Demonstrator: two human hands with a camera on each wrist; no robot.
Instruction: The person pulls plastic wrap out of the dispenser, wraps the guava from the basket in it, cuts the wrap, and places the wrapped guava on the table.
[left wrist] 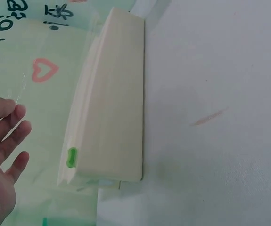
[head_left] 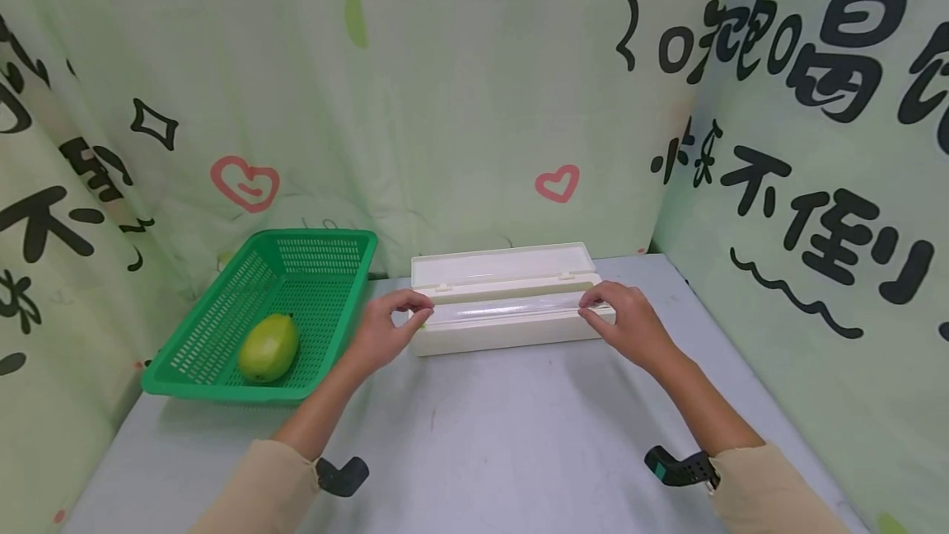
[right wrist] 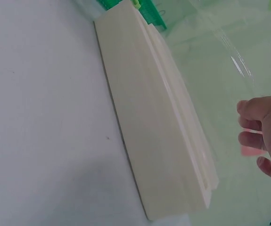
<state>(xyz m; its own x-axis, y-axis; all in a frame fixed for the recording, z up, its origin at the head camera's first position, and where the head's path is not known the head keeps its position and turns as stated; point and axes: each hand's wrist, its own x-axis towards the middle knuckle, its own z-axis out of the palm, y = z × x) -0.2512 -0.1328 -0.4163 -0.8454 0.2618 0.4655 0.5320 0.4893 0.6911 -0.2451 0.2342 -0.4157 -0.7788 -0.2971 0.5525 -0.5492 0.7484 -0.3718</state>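
At the far edge of the table (head_left: 474, 443), the head view shows a white box (head_left: 511, 342) with its lid (head_left: 504, 264) raised, to the right of a green basket (head_left: 326, 270) holding a green-yellow fruit (head_left: 268, 348). The left hand (head_left: 387, 332) and right hand (head_left: 630, 326) pinch clear film (head_left: 511, 307) near the box's two ends. From the left wrist, thumb and forefinger grip the film's edge beside the box, which bears a green tab (left wrist: 71, 157). From the right wrist, thumb and forefinger pinch the film too, apart from the box.

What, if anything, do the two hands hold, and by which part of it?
Clear film: the left hand pinches its free edge near one end, and the right hand pinches the same edge near the other end.
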